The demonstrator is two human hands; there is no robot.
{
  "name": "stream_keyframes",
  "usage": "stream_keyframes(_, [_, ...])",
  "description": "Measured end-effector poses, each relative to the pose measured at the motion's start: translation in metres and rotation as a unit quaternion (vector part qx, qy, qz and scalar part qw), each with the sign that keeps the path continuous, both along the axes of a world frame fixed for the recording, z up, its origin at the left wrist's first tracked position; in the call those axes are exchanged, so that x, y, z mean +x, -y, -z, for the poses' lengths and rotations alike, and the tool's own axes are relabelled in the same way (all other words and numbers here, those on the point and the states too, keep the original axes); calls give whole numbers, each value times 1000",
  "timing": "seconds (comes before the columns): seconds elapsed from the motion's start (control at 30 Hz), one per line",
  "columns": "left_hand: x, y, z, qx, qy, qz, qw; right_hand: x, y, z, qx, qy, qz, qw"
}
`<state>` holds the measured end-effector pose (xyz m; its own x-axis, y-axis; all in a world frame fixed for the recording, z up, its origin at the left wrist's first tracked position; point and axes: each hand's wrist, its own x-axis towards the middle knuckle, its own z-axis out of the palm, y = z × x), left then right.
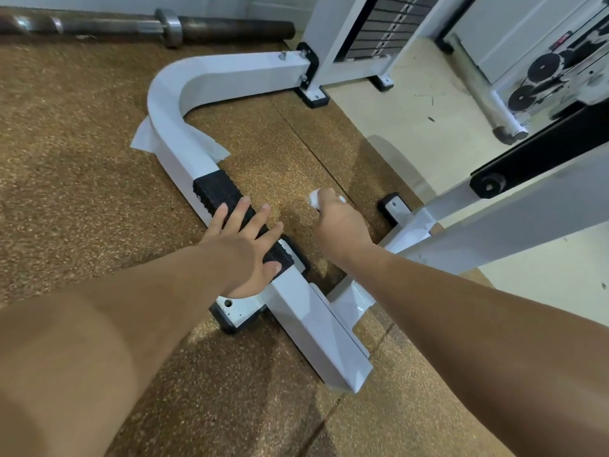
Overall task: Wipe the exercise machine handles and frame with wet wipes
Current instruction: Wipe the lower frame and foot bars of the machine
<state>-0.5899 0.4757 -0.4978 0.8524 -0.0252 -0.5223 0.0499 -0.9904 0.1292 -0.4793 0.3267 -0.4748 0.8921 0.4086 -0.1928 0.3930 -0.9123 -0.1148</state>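
Observation:
The machine's white base frame lies on the floor and curves from the weight stack toward me. A black ribbed foot pad wraps the frame. My left hand rests flat on that pad with fingers spread. My right hand hovers over the floor to the right of the frame and grips a bunched white wet wipe. A second white wipe is draped over the frame at the bend, its ends lying on the floor on both sides.
A barbell lies along the far wall. The weight stack stands at the back. A slanted white and black frame arm crosses on the right. Pulleys sit at far right. Brown speckled rubber mat covers the floor.

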Motion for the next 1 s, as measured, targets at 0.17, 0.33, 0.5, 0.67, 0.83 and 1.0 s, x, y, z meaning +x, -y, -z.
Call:
stream_keyframes(0.17, [1, -3, -3, -8, -5, 0, 1000, -19, 26, -9, -329, 12, -17, 944])
stream_keyframes(0.33, [4, -2, -1, -33, 10, -18, 999, -35, 8, -39, -319, 25, -57, 946])
stream_keyframes(0.5, [10, 6, -23, -265, 44, -179, 947, -36, -7, -52, 223, -270, 91, 932])
stream_keyframes(0.67, [17, 4, -31, -428, 83, -292, 851, -27, 0, -39, 360, -384, 234, 818])
stream_keyframes(0.83, [16, 1, -32, -398, 122, -334, 846, -14, 9, -38, 333, -197, 276, 880])
stream_keyframes(1.0, [15, -3, -20, -373, 120, -351, 850, 26, 12, -53, 304, 65, 242, 919])
